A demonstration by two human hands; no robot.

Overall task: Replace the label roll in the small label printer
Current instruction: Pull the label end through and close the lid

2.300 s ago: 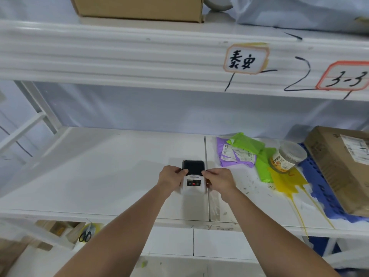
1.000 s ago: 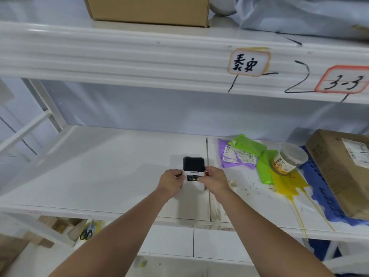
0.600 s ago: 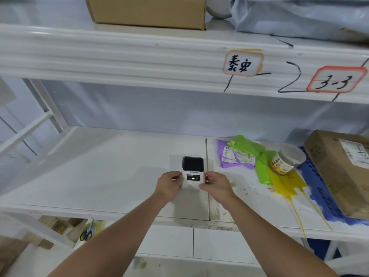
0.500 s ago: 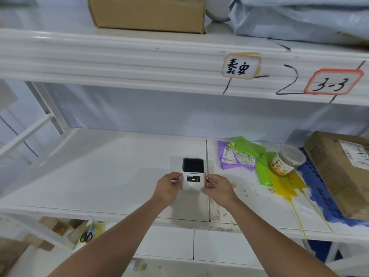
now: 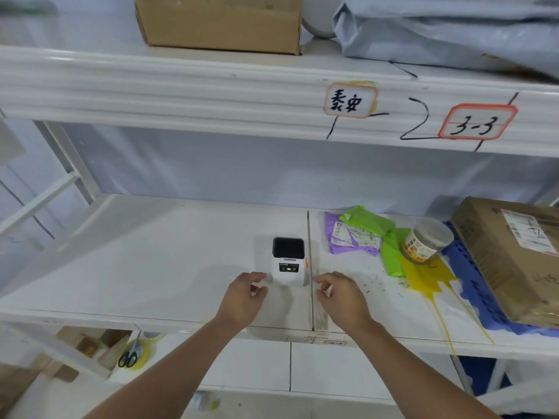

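Left hand (image 5: pixel 245 293), right hand (image 5: pixel 340 294), flanking printer (image 5: pixel 289 264), empty

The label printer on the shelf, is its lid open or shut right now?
Shut. The label printer stands upright on the shelf with its dark top cover flush on the white body, no gap or roll showing. Neither hand touches it.

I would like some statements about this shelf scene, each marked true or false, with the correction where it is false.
1. The label printer stands on the white shelf. True.
2. The left hand grips the printer. False: it is open beside the printer, holding nothing.
3. The right hand holds a label roll. False: it is empty.
4. A jar lies tilted on coloured bags to the right of the printer. True.
5. The scissors lie next to the printer. False: they are on a lower level, at the left.
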